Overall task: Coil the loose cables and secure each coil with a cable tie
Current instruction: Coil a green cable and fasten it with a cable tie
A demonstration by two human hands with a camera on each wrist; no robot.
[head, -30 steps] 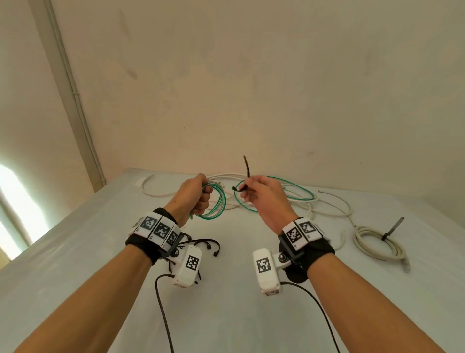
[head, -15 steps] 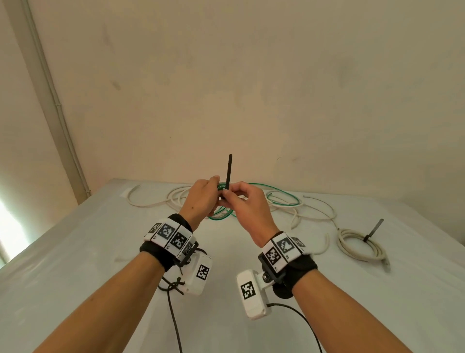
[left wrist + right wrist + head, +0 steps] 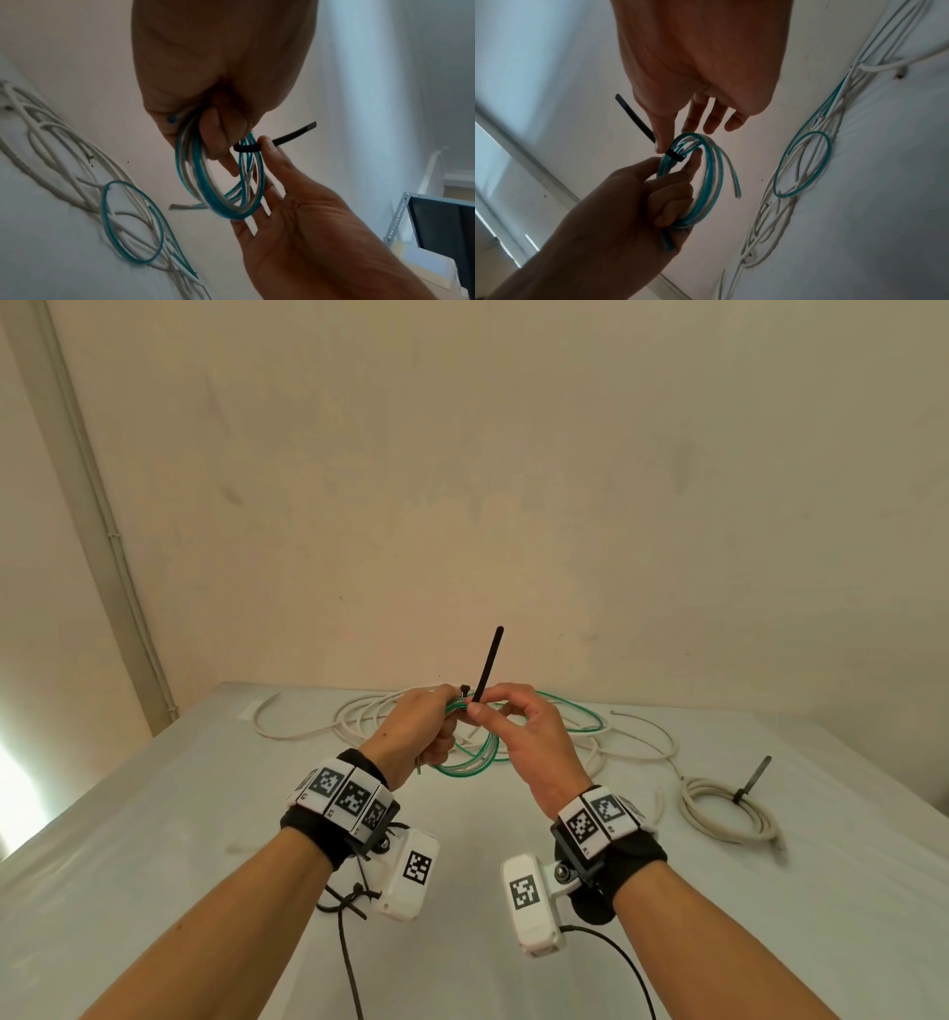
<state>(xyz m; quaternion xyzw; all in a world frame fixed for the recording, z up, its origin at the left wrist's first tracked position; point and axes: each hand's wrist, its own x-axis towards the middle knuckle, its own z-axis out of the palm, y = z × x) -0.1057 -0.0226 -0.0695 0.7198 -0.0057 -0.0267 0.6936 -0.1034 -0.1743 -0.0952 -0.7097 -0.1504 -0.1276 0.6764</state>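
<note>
Up front, left hand (image 3: 418, 729) grips green cable coil (image 3: 218, 182); right hand (image 3: 534, 737) pinches black cable tie (image 3: 488, 667) around it.

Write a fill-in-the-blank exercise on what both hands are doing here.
1. The left hand grips a small coil of ____-and-white cable.
2. The right hand pinches a ____ plastic cable tie.
3. The cream cable coil lying on the white table is already ____.

Missing: green; black; tied
</note>
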